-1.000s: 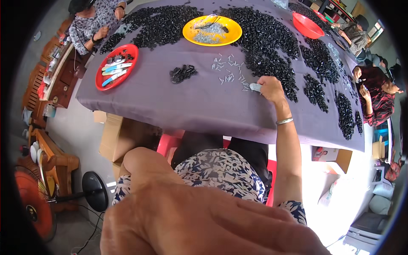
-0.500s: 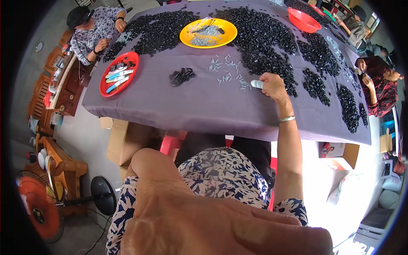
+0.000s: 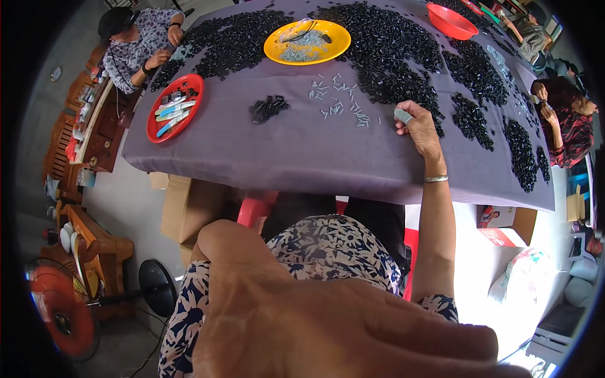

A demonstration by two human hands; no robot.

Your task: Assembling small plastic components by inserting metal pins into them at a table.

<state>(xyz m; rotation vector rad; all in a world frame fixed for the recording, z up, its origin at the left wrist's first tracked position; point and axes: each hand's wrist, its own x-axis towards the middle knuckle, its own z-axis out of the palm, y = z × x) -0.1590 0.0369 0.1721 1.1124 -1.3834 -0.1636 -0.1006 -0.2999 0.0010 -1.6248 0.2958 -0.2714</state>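
Observation:
My right hand is just above the purple-grey tablecloth, its fingers curled closed. At its fingertips is a short pale grey piece; I cannot tell whether it is gripped or wrapped round a finger. Left of that hand lie scattered thin pale pins. A small heap of short black pieces sits farther left. My left hand is raised close in front, large and blurred, its back showing. Its fingers stretch out to the right, with the tips partly out of view and nothing visible in them.
A yellow dish holds more pale pins. Brush-like white and blue tools lie in a red tray. Large black piles and a red bowl are farther back. Co-workers sit around the table. A floor fan stands lower left.
My right hand has drawn away from the scattered pins, slightly to the right, with the pale grey piece still at its fingertips. My left hand has shifted slightly right and down.

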